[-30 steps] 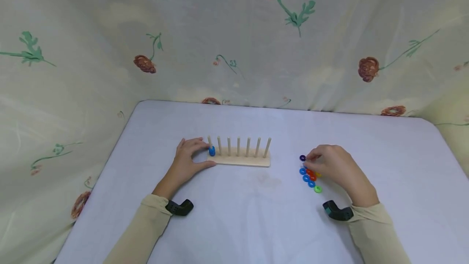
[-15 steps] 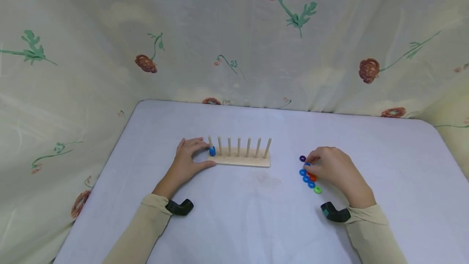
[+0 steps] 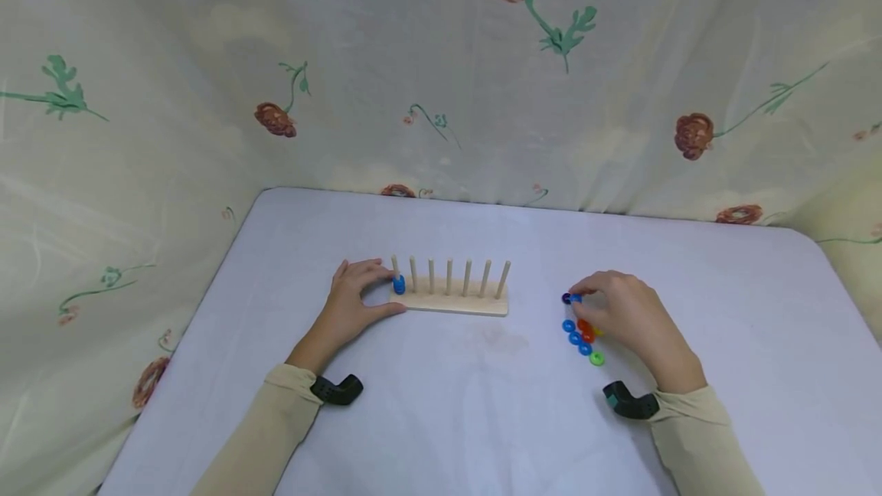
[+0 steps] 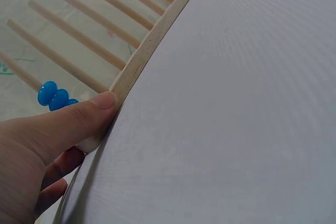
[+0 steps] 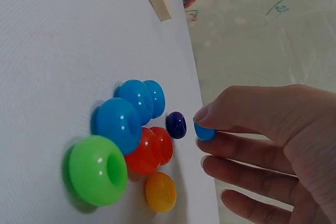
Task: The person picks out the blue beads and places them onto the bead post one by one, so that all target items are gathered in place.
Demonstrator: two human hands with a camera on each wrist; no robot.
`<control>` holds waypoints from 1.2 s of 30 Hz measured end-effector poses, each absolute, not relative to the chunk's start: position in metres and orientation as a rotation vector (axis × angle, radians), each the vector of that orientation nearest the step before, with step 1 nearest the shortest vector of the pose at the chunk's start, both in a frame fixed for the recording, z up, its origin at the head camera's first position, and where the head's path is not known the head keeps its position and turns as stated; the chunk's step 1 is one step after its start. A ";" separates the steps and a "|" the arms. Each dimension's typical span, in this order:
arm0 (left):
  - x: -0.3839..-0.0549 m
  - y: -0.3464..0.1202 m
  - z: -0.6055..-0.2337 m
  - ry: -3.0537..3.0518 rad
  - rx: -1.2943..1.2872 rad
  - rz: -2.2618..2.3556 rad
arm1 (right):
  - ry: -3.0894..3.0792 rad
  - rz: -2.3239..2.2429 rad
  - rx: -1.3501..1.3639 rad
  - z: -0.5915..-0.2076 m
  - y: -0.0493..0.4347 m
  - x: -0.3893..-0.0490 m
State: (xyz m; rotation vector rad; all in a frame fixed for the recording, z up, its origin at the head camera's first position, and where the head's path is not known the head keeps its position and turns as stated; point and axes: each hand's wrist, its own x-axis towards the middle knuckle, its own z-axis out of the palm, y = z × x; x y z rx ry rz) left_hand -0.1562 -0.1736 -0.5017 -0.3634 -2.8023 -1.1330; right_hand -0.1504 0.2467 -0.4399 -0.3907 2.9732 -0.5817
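Observation:
My left hand [image 3: 351,301] grips the left end of a wooden peg stand [image 3: 451,301], thumb along its front edge and fingers behind. Upright pegs stand in a row on it. Blue beads [image 4: 48,94] are stacked on the leftmost peg, partly hidden by my thumb in the left wrist view. To the right, my right hand [image 3: 623,308] pinches a blue bead [image 5: 204,131] between thumb and forefinger, above the white cloth. A dark purple bead [image 5: 176,125] lies beside my fingertips.
Close to my right hand lie a green bead [image 5: 98,170], a yellow bead [image 5: 160,192], two red beads [image 5: 143,152] and several loose blue beads [image 5: 119,126]. A white cloth [image 3: 441,404] covers the table, and a flowered curtain [image 3: 441,60] hangs behind it.
My right hand has picked up a blue bead from the group and lifted it, and it now appears next to the purple bead. The left hand and peg stand stay put.

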 end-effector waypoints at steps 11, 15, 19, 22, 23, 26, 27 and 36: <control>-0.156 -0.174 -0.502 -2.815 -0.360 -1.130 | 2.983 -0.592 -0.423 -0.440 0.246 -0.150; -0.156 -0.174 -0.502 -2.815 -0.364 -1.125 | 2.982 -0.595 -0.424 -0.440 0.246 -0.150; -0.156 -0.174 -0.501 -2.806 -0.366 -1.141 | 2.967 -0.634 -0.413 -0.439 0.246 -0.149; -0.155 -0.174 -0.502 -2.806 -0.367 -1.146 | 2.949 -0.679 -0.391 -0.438 0.246 -0.148; -0.155 -0.174 -0.502 -2.808 -0.367 -1.146 | 2.946 -0.691 -0.387 -0.438 0.246 -0.147; -0.155 -0.174 -0.503 -2.812 -0.373 -1.137 | 2.942 -0.719 -0.382 -0.437 0.246 -0.146; -0.155 -0.174 -0.503 -2.813 -0.375 -1.132 | 2.947 -0.722 -0.386 -0.436 0.246 -0.145; -0.158 -0.175 -0.505 -2.800 -0.375 -1.119 | 3.010 -0.757 -0.520 -0.429 0.241 -0.146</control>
